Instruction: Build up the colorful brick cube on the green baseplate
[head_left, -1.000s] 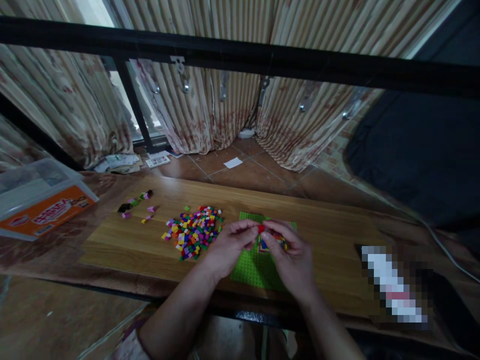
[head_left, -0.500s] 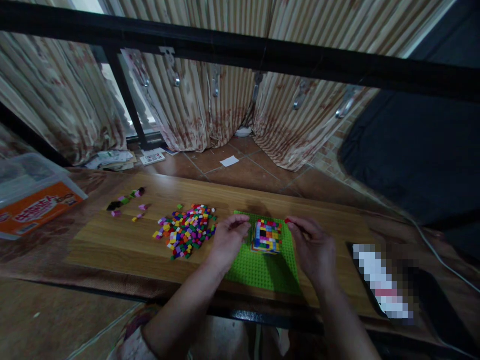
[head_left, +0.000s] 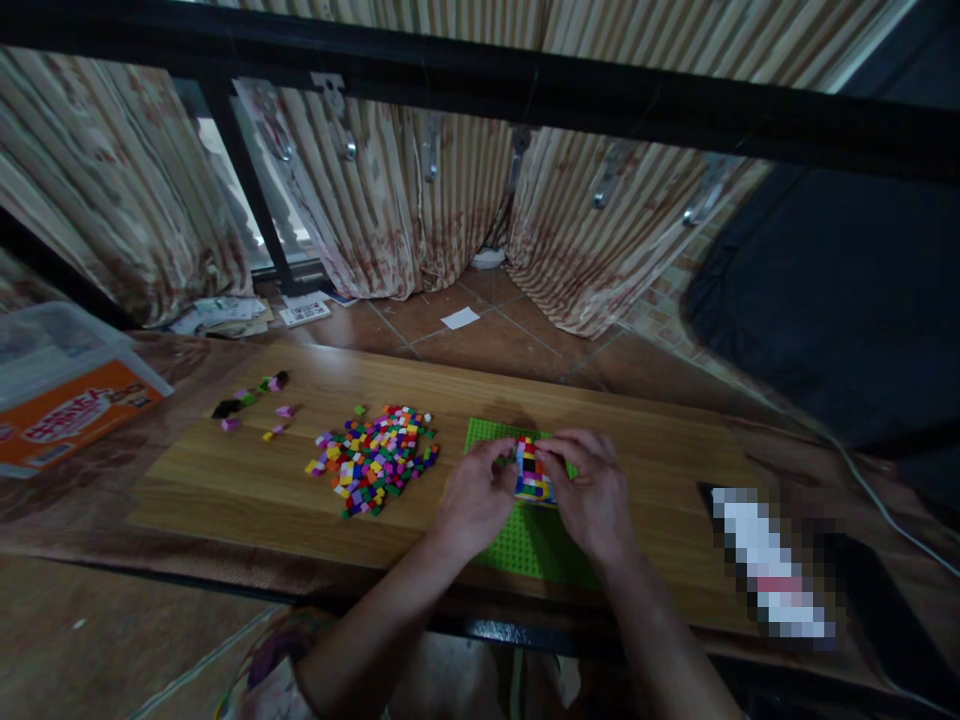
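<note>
A multicoloured block of small bricks [head_left: 530, 470] stands on a green studded baseplate [head_left: 525, 545] on the wooden board. My left hand [head_left: 474, 497] is curled against the block's left side. From the right, my right hand [head_left: 589, 490] covers it, fingertips pinched together at its top edge. What the right fingertips pinch is hidden. A loose pile of small coloured bricks [head_left: 371, 460] lies just left of my left hand.
A few stray bricks [head_left: 251, 405] lie at the board's far left corner. A clear plastic box with an orange label [head_left: 64, 395] sits at the left. A blurred-out object [head_left: 772, 565] lies at the right. Curtains and a black rail stand beyond.
Half a second ago my hands were apart on either side of the block, a red brick in the right fingers. Both hands have closed in on the block again.
</note>
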